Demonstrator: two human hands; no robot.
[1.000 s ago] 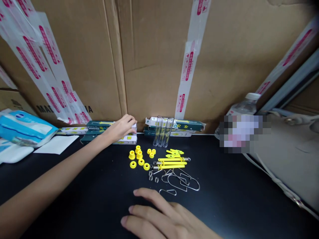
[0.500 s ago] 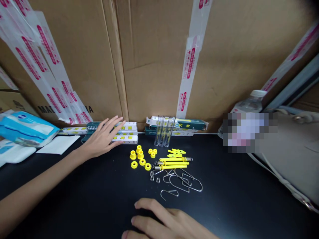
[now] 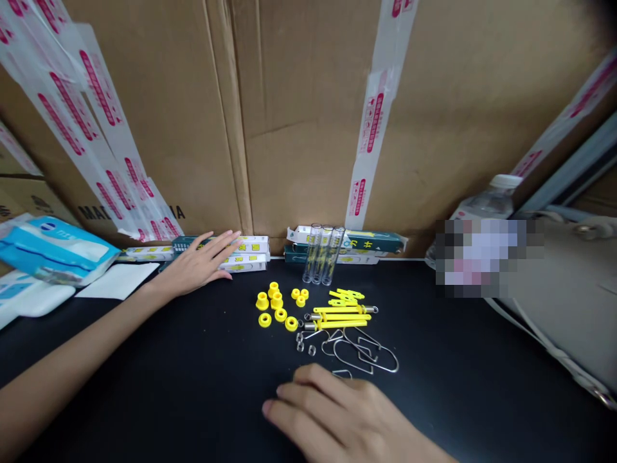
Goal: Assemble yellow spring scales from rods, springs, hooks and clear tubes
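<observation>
My left hand (image 3: 205, 262) lies open, fingers spread, on the small printed boxes (image 3: 245, 262) by the cardboard. Near the front, my right hand (image 3: 340, 411) is palm down over the black tabletop, fingers bent and slightly apart. It partly covers a small wire hook (image 3: 343, 373); its thumb is hidden. Beyond it lie larger bent wire hooks (image 3: 385, 368), small metal nuts (image 3: 312, 350) and yellow rods with springs (image 3: 342, 317). Yellow flanged caps (image 3: 261, 301), smaller yellow rings (image 3: 301, 301) and flat yellow pieces (image 3: 346, 297) are grouped behind. Clear tubes (image 3: 317, 257) lean on other boxes (image 3: 380, 242).
A large taped cardboard box (image 3: 299, 128) walls off the back. At left are a blue packet (image 3: 58, 251) and a white sheet (image 3: 118, 281). A plastic bottle (image 3: 491, 199) and a beige bag (image 3: 559, 308) stand at right.
My right hand has moved forward and right, over the small wire hook, its fingers closer together. The front box under my left hand has shifted back toward the cardboard. The view has shifted slightly.
</observation>
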